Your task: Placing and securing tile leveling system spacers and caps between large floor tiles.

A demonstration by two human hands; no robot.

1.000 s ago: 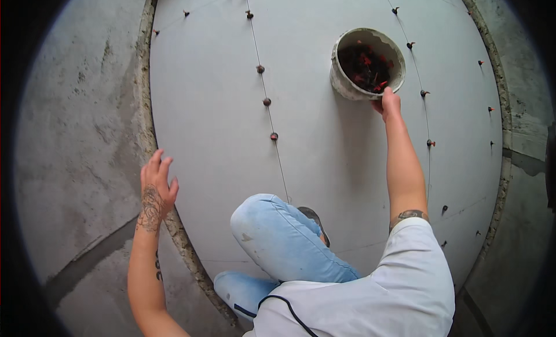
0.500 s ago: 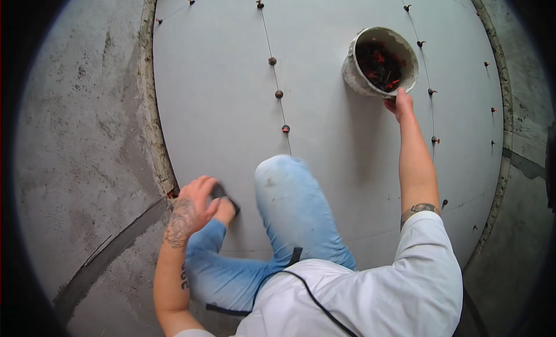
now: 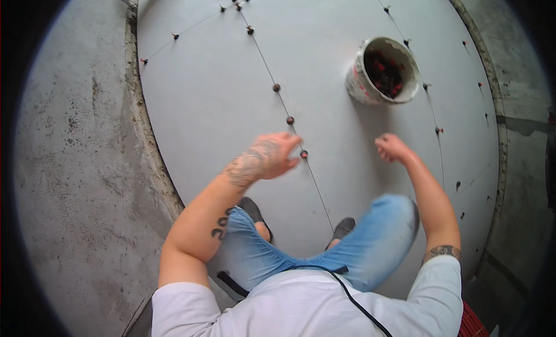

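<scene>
My left hand (image 3: 279, 154) reaches over a joint between large grey tiles (image 3: 341, 180). Its fingers are loosely bent and apart, with nothing seen in them, close to a dark round tile levelling clip (image 3: 304, 154) with a red part. Off to the right, my right hand (image 3: 392, 147) hovers with curled fingers; whatever they may hold is hidden. Just beyond it stands a dirty white bucket (image 3: 358, 85), apart from the hand. Inside lie many black and red levelling clips (image 3: 384, 75).
More clips (image 3: 290, 121) dot the tile joints, on the left line and on the right one (image 3: 425, 86). Rough concrete (image 3: 75, 134) borders the tiles on both sides. My knees (image 3: 394, 212) are bent, and my shoes (image 3: 344, 227) rest on the tiles.
My right hand has let go of the bucket rim and drawn back toward me. My left hand has moved from beside my foot to the tile joint. My legs have shifted into a squat.
</scene>
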